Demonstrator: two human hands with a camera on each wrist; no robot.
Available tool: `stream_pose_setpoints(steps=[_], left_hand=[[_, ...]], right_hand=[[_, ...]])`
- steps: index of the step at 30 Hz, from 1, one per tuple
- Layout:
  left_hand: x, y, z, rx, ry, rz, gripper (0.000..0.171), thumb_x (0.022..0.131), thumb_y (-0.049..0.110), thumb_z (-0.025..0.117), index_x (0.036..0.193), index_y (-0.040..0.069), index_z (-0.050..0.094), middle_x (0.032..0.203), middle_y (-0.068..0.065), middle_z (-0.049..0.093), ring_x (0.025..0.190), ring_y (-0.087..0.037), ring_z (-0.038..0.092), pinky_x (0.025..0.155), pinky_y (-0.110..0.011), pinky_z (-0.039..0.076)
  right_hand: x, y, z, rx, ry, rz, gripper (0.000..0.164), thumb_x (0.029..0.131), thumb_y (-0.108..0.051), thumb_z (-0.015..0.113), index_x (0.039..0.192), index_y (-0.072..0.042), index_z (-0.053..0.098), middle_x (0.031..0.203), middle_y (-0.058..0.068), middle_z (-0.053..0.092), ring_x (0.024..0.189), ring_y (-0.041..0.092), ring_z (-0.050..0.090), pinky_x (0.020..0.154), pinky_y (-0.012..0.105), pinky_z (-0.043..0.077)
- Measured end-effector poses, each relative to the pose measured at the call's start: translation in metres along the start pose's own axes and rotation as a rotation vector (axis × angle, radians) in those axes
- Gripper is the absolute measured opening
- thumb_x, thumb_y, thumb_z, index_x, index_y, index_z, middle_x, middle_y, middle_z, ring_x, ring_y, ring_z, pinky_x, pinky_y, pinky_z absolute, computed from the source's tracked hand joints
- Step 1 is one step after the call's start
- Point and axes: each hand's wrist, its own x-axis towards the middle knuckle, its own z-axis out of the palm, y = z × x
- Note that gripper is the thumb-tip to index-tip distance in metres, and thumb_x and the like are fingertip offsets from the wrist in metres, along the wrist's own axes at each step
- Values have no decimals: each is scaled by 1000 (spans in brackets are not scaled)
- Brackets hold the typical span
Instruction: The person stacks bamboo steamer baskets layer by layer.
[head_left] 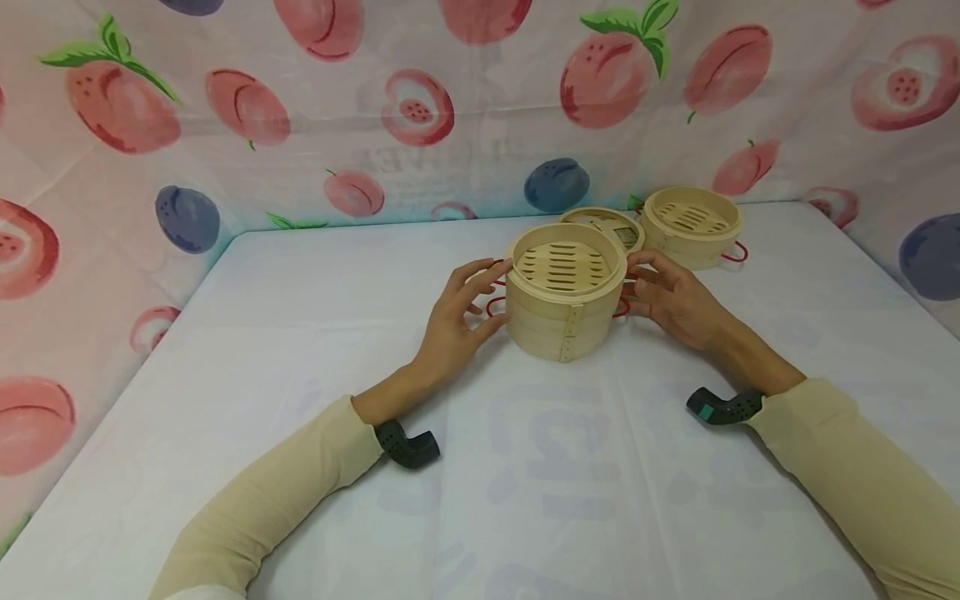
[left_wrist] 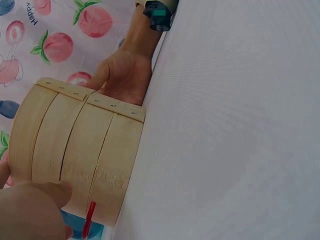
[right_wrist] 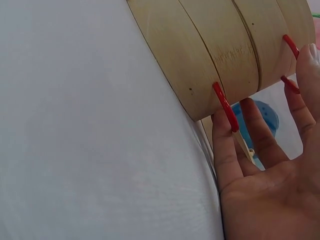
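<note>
Two stacked bamboo steamer baskets (head_left: 543, 327) stand upright on the white table, slats showing inside the upper one. My left hand (head_left: 452, 321) holds the stack's left side, fingertips at the upper rim and thumb lower on the wall. In the left wrist view, that thumb lies along the wall near the seam between tiers. My right hand (head_left: 681, 307) is on the right side, thumb and forefinger at the upper red handle (right_wrist: 290, 46). A lower red handle (right_wrist: 226, 107) hangs beside its other fingers. Some fingertips are hidden.
Behind the stack lies a round bamboo piece (head_left: 633, 235), partly covered. Another bamboo steamer basket (head_left: 690, 242) with red handles stands to its right. A fruit-print curtain (head_left: 480, 167) borders the back of the white-covered table (head_left: 337, 292).
</note>
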Motion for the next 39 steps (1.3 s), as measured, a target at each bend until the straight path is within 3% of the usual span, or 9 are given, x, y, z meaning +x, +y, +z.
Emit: stream_pose_setpoints(steps=[4,8,12,20,25,27,32,36,39], left_hand=[[1,7,0,-17,14,16,62,77,-11,73,134,1,51,137,-21,42,101,-39,55,69,-50,48],[4,27,-4,-47,18,21,58,77,-16,70,130,-6,51,133,-28,42,95,-45,57,65,-55,47],[5,39,-7,-63,4,-6,55,78,-17,67,130,-7,49,132,-29,41,87,-43,61,64,-52,50],[1,8,3,-73,-1,-34,61,82,-11,68,137,5,47,138,-19,36,86,-38,62,63,-45,51],[0,3,4,-35,-16,-48,62,85,3,71,140,16,46,139,-9,37,99,-34,58,70,-43,49],[2,4,2,-15,-18,-46,63,85,10,72,142,19,45,138,-7,37,104,-31,54,74,-43,48],[9,11,-4,-27,-61,-54,72,83,13,76,145,20,40,140,-3,36,115,-27,44,82,-48,43],[12,4,-5,-56,-114,-73,77,80,14,79,145,23,40,143,3,34,123,-24,38,84,-50,41],[14,2,-3,-72,-126,-83,76,78,14,81,144,21,42,144,2,34,123,-24,38,84,-51,41]], right_hand=[[0,0,-1,6,-4,1,26,100,2,42,118,-11,54,128,10,44,114,22,52,89,35,50],[0,0,-2,7,-8,3,25,100,1,44,119,-12,54,128,10,45,114,22,51,89,35,49],[0,0,-2,20,-19,-1,24,99,0,46,119,-10,54,126,10,48,114,22,52,90,35,49],[2,-4,-11,124,-179,-3,27,101,2,40,125,-3,50,126,14,51,116,25,51,95,39,45],[-3,-16,-23,69,-236,-6,33,103,-1,35,135,5,42,133,16,48,122,27,48,100,41,41],[-6,-26,-30,41,-206,-11,35,105,-5,31,137,6,39,137,19,45,125,31,47,101,41,40],[-15,-46,-57,102,-107,-134,35,105,-5,26,134,7,41,139,27,41,126,42,43,103,42,37],[-24,-55,-69,63,132,-240,29,103,2,32,125,9,49,130,23,51,118,38,52,98,39,43],[-30,-59,-73,-48,350,-265,25,100,3,43,122,10,51,123,19,58,111,32,57,91,33,48]])
